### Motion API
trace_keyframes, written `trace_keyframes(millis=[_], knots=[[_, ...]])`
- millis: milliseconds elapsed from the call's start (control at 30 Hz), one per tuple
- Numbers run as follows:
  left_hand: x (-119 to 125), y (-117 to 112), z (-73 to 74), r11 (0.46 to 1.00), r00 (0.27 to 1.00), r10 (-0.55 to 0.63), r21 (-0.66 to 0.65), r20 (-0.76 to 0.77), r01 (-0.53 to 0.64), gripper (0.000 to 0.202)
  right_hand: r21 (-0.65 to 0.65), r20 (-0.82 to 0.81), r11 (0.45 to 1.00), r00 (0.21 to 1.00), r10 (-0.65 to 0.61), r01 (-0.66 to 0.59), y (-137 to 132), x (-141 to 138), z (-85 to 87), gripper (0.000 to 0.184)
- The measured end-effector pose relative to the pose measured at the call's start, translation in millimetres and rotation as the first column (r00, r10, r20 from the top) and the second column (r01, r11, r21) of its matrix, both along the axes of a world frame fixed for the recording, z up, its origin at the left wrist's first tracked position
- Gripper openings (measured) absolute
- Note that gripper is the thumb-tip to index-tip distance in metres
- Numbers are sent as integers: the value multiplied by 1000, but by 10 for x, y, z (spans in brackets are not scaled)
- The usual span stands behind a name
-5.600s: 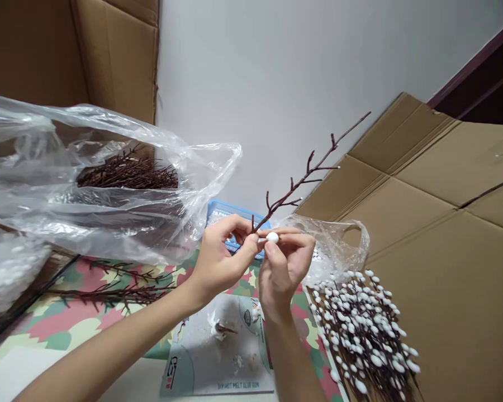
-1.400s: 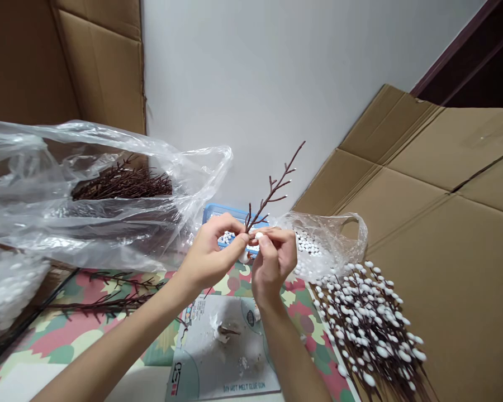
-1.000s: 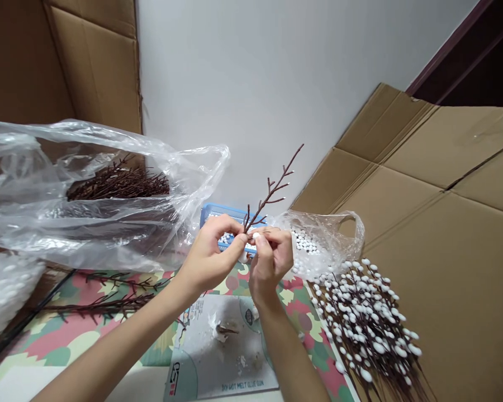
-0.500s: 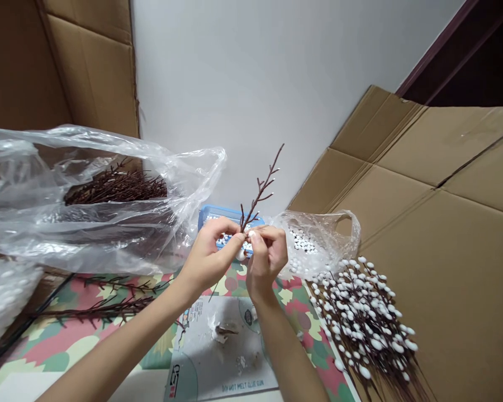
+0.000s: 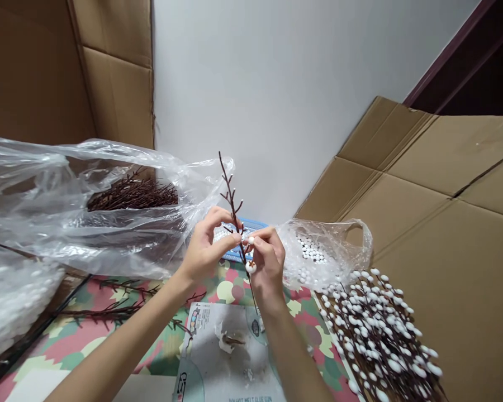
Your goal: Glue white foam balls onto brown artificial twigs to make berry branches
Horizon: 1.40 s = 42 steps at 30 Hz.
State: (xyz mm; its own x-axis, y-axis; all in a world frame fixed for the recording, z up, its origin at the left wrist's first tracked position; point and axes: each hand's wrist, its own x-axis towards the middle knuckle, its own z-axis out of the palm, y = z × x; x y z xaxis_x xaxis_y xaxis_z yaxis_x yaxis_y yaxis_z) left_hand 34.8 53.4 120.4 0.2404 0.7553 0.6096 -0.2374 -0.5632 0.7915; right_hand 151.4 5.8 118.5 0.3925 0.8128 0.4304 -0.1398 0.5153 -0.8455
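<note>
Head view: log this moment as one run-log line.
left hand: grips brown twig | right hand: pinches white bead | twig: carries lower white bead

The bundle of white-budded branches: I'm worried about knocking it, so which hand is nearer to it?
Right hand: nearer, up and to the left of the bundle of white-budded branches in view, not touching it. Left hand: farther, on the far side of the right hand.

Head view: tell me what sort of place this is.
Probably an improvised craft corner, perhaps at home. A hot melt glue mat sits below the hands, a pile of artificial pussy-willow stems rests on flattened cardboard, and a clear plastic bag holds loose white beads.
</note>
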Motion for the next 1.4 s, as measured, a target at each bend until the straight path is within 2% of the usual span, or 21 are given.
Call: trace_keyframes(millis=[67,267,567,833,1233,1400], knots=[[1,-47,39,999,999,-11,-34,35,12,8,-8,-26,1000,999,20,-20,-10,-33,7,12],[10,-100,76,996,993,-49,-62,105,56,12,-29,-64,997,995,71,-73,-3,-48,6,14],[-1,-99,100,992,990,-75,-91,122,86,15,-40,-32,984,984,174,-175,13,-13,3,12],[20,-130,143,966,974,-149,-187,168,180,16,-14,-14,969,969,245,-245,9,10,9,7],[84,-170,101,919,955,-151,-320,256,231,18,88,67,983,986,153,-159,8,-27,-117,5],[77,-178,121,930,967,-130,-310,221,196,18,89,151,984,978,142,-156,-3,-18,-114,4]])
